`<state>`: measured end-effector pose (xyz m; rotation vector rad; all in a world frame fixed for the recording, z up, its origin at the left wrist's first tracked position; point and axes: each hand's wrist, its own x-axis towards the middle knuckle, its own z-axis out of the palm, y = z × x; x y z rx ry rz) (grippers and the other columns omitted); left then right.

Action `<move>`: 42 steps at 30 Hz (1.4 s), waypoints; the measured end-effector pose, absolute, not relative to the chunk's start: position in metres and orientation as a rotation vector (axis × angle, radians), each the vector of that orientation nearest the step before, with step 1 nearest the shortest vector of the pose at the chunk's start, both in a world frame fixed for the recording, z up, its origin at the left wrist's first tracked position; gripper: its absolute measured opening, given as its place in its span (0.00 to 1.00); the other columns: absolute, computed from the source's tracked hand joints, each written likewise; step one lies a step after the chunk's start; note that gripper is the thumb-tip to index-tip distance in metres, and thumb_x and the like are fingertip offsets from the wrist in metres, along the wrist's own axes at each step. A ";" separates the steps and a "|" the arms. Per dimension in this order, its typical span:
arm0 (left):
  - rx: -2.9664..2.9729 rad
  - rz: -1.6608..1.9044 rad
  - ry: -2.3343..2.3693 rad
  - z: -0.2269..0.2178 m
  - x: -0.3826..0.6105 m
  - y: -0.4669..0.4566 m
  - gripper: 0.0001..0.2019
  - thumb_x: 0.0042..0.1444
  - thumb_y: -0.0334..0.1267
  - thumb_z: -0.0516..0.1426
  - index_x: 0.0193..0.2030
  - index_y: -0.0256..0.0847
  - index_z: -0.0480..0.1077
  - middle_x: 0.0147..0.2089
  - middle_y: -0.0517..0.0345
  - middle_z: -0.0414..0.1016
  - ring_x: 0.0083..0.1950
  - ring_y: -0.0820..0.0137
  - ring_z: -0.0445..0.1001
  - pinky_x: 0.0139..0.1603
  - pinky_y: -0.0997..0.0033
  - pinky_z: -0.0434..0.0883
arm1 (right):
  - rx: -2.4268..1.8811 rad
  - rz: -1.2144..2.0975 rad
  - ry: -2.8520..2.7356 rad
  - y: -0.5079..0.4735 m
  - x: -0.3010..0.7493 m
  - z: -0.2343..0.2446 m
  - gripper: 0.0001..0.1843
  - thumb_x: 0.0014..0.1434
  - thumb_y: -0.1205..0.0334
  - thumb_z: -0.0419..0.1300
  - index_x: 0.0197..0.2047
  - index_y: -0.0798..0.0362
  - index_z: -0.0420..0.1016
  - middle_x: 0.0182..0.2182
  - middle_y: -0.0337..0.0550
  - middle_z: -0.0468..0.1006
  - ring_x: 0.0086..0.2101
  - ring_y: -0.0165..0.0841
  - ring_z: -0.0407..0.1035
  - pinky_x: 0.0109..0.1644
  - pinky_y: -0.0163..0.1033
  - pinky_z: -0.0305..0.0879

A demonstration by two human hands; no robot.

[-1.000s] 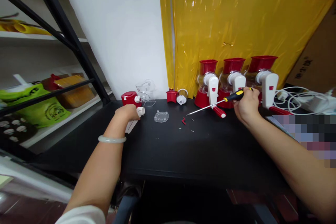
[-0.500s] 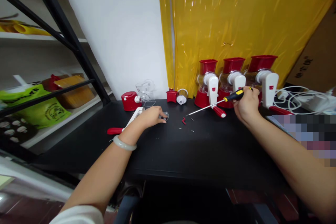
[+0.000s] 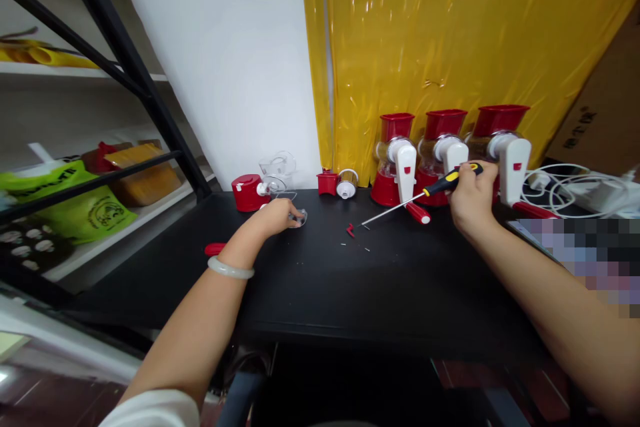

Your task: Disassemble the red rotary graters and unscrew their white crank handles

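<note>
My left hand point(image 3: 278, 216) is closed on a small clear plastic piece point(image 3: 301, 218), low over the black table. The white crank arm beneath that forearm is mostly hidden; its red handle point(image 3: 215, 249) shows beside my wrist. In my right hand point(image 3: 470, 197) is a screwdriver point(image 3: 441, 185) with a yellow and black grip, its shaft slanting down to the left. Near the tip lies a small red plastic part point(image 3: 351, 231). Several small screws point(image 3: 367, 249) are scattered around it.
Three red and white rotary graters point(image 3: 400, 157) line the back right. Behind my left hand stand a red base point(image 3: 250, 192) and a clear housing point(image 3: 280, 170). A red hopper point(image 3: 327, 183) and drum point(image 3: 347, 185) sit at centre back. White cables point(image 3: 555, 190) lie right; a shelf rack point(image 3: 145, 107) stands left.
My left hand has moved left with the clear plastic piece, now covering most of the white crank arm. The screwdriver tip has shifted slightly right, away from the red part.
</note>
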<state>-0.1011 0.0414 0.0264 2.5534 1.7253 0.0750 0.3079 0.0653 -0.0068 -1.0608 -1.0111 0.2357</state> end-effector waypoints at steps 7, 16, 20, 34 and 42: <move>2.622 0.075 1.793 0.024 -0.102 0.040 0.16 0.52 0.38 0.63 0.49 0.44 0.80 0.47 0.50 0.80 0.45 0.61 0.77 0.47 0.68 0.69 | -1.094 -0.084 -1.103 0.052 0.310 0.004 0.09 0.60 0.58 0.52 0.43 0.49 0.55 0.37 0.42 0.64 0.37 0.35 0.65 0.46 0.46 0.64; 2.888 0.507 1.057 0.021 -0.018 -0.013 0.17 0.65 0.45 0.52 0.55 0.44 0.75 0.52 0.50 0.77 0.53 0.65 0.74 0.57 0.64 0.68 | -1.035 -0.152 -1.158 0.041 0.306 0.013 0.10 0.60 0.57 0.52 0.42 0.49 0.54 0.38 0.44 0.64 0.37 0.36 0.65 0.47 0.47 0.63; 2.875 0.390 1.009 0.013 0.006 -0.017 0.25 0.63 0.50 0.54 0.64 0.45 0.67 0.68 0.46 0.64 0.66 0.60 0.66 0.65 0.59 0.62 | -0.999 -0.153 -1.173 0.033 0.303 0.018 0.11 0.58 0.58 0.53 0.42 0.49 0.54 0.41 0.46 0.64 0.40 0.38 0.65 0.50 0.49 0.62; 2.946 0.259 0.965 0.005 0.022 -0.002 0.17 0.65 0.41 0.52 0.54 0.39 0.74 0.51 0.47 0.77 0.51 0.63 0.77 0.53 0.65 0.71 | -0.912 -0.160 -1.219 0.023 0.294 0.025 0.12 0.58 0.57 0.54 0.43 0.50 0.57 0.40 0.48 0.66 0.39 0.39 0.67 0.47 0.52 0.66; 2.910 0.307 0.998 0.005 0.019 -0.003 0.11 0.61 0.33 0.54 0.42 0.39 0.79 0.42 0.52 0.80 0.43 0.67 0.79 0.47 0.70 0.72 | -0.904 -0.170 -1.240 0.028 0.293 0.020 0.14 0.58 0.55 0.54 0.44 0.50 0.57 0.39 0.45 0.65 0.40 0.39 0.67 0.46 0.51 0.66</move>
